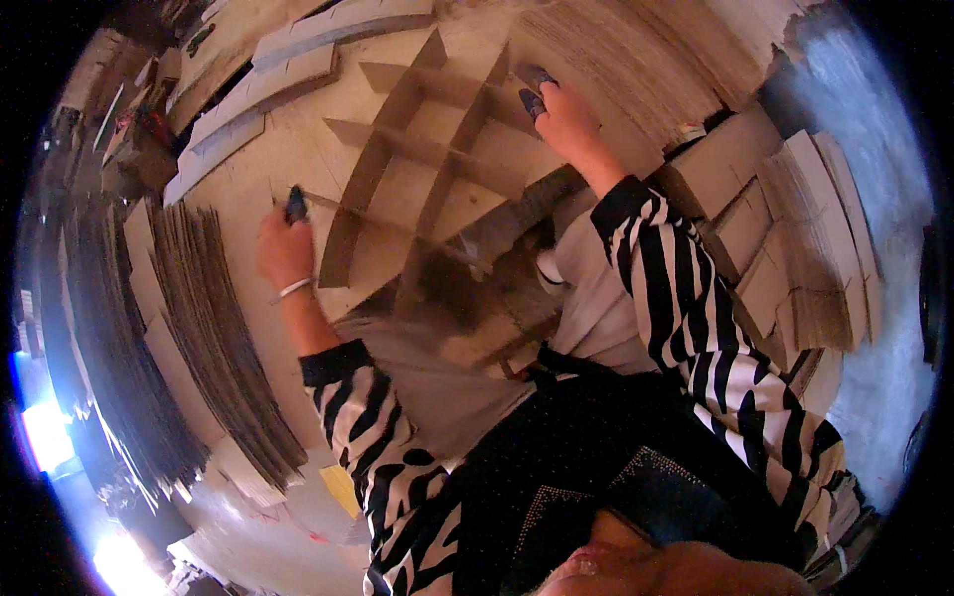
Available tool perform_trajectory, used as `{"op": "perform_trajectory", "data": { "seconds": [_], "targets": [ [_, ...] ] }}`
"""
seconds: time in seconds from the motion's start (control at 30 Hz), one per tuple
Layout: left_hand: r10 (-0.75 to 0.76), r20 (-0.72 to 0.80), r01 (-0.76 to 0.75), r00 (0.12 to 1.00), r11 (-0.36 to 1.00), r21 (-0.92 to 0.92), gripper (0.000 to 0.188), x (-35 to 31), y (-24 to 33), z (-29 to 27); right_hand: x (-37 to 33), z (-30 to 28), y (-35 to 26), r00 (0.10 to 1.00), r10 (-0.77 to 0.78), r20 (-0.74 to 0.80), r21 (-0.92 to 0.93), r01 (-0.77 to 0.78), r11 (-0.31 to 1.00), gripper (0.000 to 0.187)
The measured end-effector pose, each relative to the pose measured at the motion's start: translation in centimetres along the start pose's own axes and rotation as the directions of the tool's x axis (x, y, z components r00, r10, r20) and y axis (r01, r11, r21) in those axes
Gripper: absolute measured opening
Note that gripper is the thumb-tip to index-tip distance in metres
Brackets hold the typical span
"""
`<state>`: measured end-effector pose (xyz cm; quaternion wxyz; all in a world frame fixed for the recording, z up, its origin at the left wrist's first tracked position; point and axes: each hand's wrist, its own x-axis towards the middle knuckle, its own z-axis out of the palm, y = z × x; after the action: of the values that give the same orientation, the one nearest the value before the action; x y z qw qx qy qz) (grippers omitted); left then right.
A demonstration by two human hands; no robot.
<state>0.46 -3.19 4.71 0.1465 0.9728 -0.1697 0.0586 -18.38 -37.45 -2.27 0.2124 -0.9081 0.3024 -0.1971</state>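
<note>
A grid of interlocked cardboard divider strips stands on edge before me on the tan work surface. At its left, my left hand is closed, its dark-covered fingertip at the end of the nearest cross strip; the pinch looks to be on that strip. My right hand reaches over the grid's far right side. Two of its fingers wear dark fingertip covers and are spread apart, close to the end of the far cross strip. Whether they touch it I cannot tell.
Long stacked cardboard strips lie at the left. More flat strips lie at the far left, and a broad stack at the far right. Cardboard bundles stand right of my arm, beside bluish plastic sheeting.
</note>
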Motion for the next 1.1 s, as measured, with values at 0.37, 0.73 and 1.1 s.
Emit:
{"op": "perform_trajectory", "data": {
  "seconds": [0.37,0.73,1.1],
  "targets": [
    [0.395,0.397,-0.254,0.829,0.896,-0.364,0.077,-6.9,11.4,9.4,-0.4,2.4,-3.8,0.901,-0.208,0.38,0.354,0.065,0.933,0.03],
    [0.201,-0.145,-0.232,0.969,0.522,-0.821,0.066,-4.3,0.4,-5.3,-3.0,-3.7,15.1,0.998,-0.061,-0.006,-0.507,0.05,0.86,0.061],
    [-0.076,-0.217,0.207,0.973,0.7,0.683,0.068,-7.3,-20.1,-15.1,1.1,-3.4,14.6,0.949,-0.153,-0.274,-0.006,0.157,0.988,0.037]
  ]
}}
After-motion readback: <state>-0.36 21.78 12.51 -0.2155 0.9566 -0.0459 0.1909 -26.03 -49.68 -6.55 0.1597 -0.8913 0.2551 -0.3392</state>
